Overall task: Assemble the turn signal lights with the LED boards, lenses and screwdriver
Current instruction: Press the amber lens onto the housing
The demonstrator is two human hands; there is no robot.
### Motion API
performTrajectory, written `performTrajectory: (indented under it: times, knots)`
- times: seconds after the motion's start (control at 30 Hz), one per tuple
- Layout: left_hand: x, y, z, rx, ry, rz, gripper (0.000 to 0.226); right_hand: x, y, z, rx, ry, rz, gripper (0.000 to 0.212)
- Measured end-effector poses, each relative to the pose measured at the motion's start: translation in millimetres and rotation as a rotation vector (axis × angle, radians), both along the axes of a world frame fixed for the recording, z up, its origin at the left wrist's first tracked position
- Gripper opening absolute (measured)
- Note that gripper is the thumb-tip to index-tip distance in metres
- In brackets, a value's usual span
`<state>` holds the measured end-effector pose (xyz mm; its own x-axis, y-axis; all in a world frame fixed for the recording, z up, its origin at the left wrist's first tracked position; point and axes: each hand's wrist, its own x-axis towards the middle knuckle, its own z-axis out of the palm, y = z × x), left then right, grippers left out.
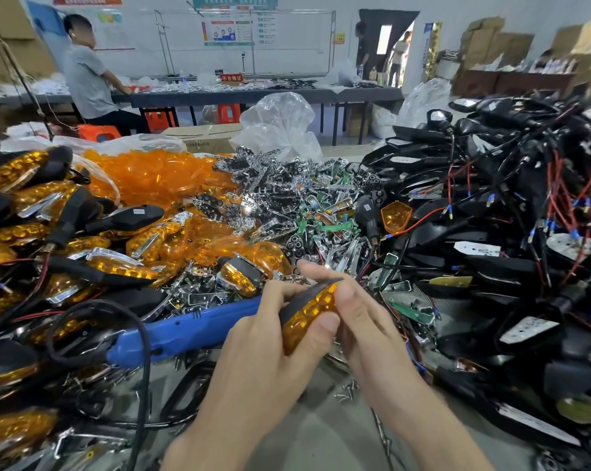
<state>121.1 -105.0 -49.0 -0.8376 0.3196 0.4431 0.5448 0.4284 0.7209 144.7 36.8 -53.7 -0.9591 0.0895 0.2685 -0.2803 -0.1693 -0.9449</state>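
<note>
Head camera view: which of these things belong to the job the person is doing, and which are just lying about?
Job in hand:
- turn signal light, gripped by left hand and right hand
- blue screwdriver
- amber lenses
- green LED boards
- black housings with wires
- loose screws

Just lying about:
- clear plastic bag
- cardboard box
- orange stool
- far table

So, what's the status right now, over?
Left hand and right hand grip one lamp. Screwdriver lies at left, not held. Loose parts piled all round.
</note>
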Motion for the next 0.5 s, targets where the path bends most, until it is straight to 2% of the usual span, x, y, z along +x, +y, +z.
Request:
performTrajectory:
  times: [0.17,0.27,0.4,0.5]
  knots:
    - [-2.3,2.5,-8.0,0.01,-0.061,-0.015,0.062,-1.5,-17.2,0.0,-0.292,-0.085,0.079,0.032]
    - [-1.1,8.1,-12.4,0.025,-0.156,-0.036,0.069,-2.1,-21.1,1.6,-0.351,-0.131,0.003,0.031]
    - [3.9,19.2,-12.3,0.15,-0.332,-0.215,0.063,-2.0,-17.3,3.3,-0.375,-0.194,-0.092,0.029]
    - [1.8,22.8,-13.0,0.188,-0.416,-0.272,0.057,-4.6,-16.4,0.3,-0.382,-0.277,-0.142,0.028]
